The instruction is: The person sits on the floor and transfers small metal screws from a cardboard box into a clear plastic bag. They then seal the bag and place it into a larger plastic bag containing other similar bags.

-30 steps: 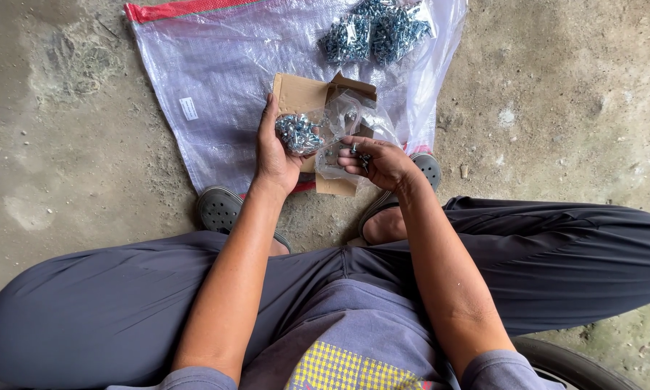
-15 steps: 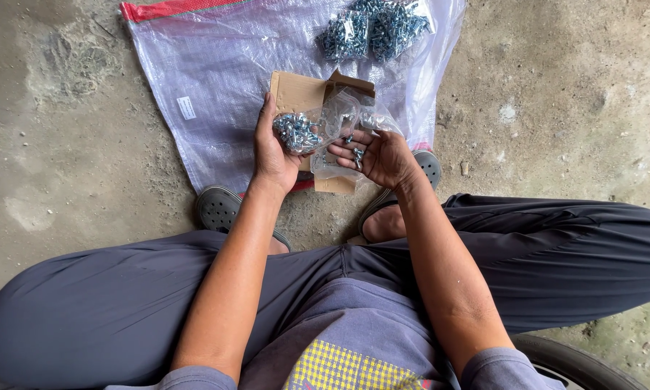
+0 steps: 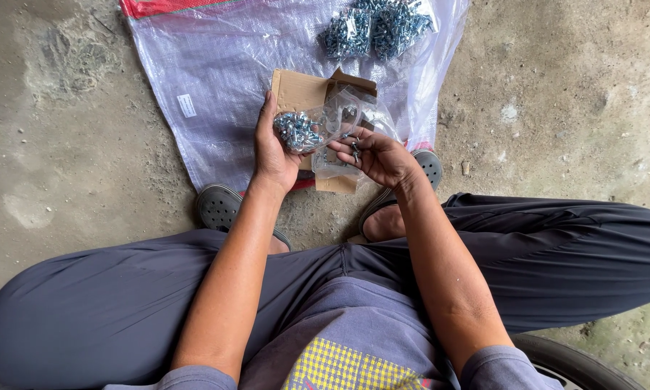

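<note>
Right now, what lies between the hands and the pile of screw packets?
In the head view, an open cardboard box on the woven plastic sack separates hands from pile.

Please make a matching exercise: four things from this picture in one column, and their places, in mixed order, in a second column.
Things:
1. small clear bag of screws
2. pile of filled screw bags
3. cardboard box
4. loose screws

Places:
A. at the sheet's far edge
B. held in the left hand
C. in the right hand's fingertips
D. on the woven plastic sheet, behind both hands

Pairs: 1-B, 2-A, 3-D, 4-C
</note>
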